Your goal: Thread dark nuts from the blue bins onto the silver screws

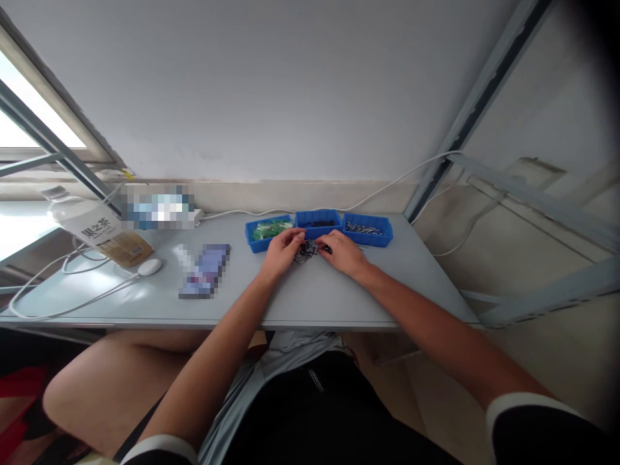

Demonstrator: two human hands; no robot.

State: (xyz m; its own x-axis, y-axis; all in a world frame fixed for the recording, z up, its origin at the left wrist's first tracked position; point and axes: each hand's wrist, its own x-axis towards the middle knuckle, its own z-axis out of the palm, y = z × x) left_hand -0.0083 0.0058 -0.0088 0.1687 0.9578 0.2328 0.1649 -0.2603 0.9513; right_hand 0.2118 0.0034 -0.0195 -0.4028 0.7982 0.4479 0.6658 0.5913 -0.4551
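My left hand [282, 254] and my right hand [343, 254] face each other near the middle of the table, fingers closed in a pinch. Whatever is between their fingertips is too small to make out. A small heap of dark and metallic parts [305, 252] lies on the table between and under them. Just behind stand three blue bins: the left bin [261, 246] holds green and whitish pieces, the middle bin [317, 230] small black pieces, and the right bin [369, 240] shiny, thin metal pieces resembling screws or pins.
A blurred flat purple-blue object [206, 271] lies left of my forearm. Farther left are a labelled drink bottle [99, 226], a white computer mouse [150, 267] and loose white cables. Metal frame posts flank the grey table [339, 297]; a wall closes off the back.
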